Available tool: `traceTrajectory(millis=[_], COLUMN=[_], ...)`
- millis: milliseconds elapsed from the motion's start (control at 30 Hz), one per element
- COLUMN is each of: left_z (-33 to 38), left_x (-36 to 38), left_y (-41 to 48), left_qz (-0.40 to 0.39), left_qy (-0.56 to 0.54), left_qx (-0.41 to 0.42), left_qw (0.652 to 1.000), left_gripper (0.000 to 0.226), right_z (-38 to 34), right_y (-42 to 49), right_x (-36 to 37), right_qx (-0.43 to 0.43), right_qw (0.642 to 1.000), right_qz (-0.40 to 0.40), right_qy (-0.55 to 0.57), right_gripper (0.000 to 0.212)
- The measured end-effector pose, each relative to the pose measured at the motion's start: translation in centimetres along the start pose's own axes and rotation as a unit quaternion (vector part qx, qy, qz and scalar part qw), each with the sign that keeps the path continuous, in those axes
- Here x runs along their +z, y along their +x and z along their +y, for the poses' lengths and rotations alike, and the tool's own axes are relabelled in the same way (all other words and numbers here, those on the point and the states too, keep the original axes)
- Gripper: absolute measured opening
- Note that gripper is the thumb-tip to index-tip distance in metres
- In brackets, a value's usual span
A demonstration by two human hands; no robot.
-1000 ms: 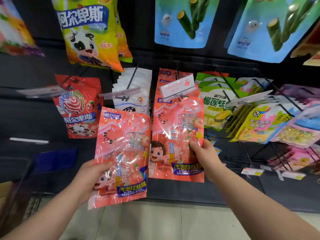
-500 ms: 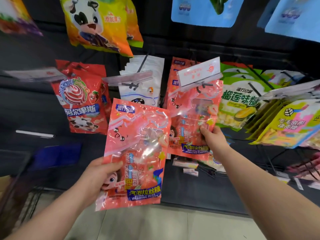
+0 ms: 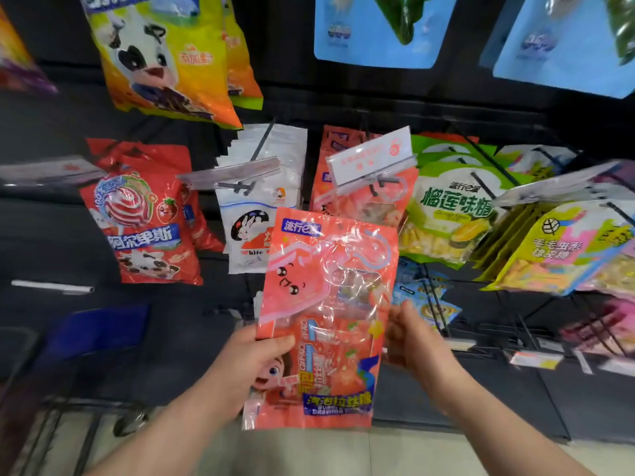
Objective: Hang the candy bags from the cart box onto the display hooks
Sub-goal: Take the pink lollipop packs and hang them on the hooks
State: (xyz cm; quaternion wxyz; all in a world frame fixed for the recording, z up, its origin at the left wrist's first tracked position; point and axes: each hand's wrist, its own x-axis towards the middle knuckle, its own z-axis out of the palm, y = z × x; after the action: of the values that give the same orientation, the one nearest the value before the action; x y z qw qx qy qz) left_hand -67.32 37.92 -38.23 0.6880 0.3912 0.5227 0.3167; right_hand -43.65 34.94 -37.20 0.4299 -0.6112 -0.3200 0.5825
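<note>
Both our hands, left (image 3: 247,365) and right (image 3: 412,341), grip one pink candy bag (image 3: 326,314) before a dark hook wall (image 3: 343,97); pale floor (image 3: 309,451) lies below.

Candy bag (image 3: 326,314) glossy crinkled plastic; display hooks (image 3: 481,156) dark metal.

Two hands: left hand (image 3: 245,365), right hand (image 3: 410,341). One pink bag (image 3: 326,321) between their fingers. Above fingertips, hooked pink bags (image 3: 364,197): several, count unclear. Up-left of left fingers: white bags (image 3: 261,207), stack, number unclear; red bags (image 3: 141,214), at least two. Up-right of right fingers: green bags (image 3: 446,214), several. Top row: two blue bags (image 3: 378,29), two cow bags (image 3: 161,56).
</note>
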Motion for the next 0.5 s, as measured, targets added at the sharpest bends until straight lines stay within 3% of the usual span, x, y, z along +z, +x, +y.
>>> traceTrajectory(millis=[133, 267, 500], left_z=[0.2, 0.5, 1.4], left_x=[2.5, 3.9, 4.6], left_y=[1.1, 2.4, 3.6], left_qz=[-0.003, -0.009, -0.011], left_qy=[0.017, 0.023, 0.040], left_qx=[0.003, 0.021, 0.043], left_qw=[1.000, 0.999, 0.998], left_gripper=[0.034, 0.016, 0.016], right_z=[0.4, -0.6, -1.4], right_y=[-2.8, -2.8, -2.2], right_x=[-0.1, -0.6, -1.0], right_qx=[-0.102, -0.140, -0.157], right_qw=[0.994, 0.985, 0.983], right_qz=[0.042, 0.094, 0.096], right_qy=[-0.009, -0.022, -0.020], right_gripper=[0.006, 0.010, 0.012])
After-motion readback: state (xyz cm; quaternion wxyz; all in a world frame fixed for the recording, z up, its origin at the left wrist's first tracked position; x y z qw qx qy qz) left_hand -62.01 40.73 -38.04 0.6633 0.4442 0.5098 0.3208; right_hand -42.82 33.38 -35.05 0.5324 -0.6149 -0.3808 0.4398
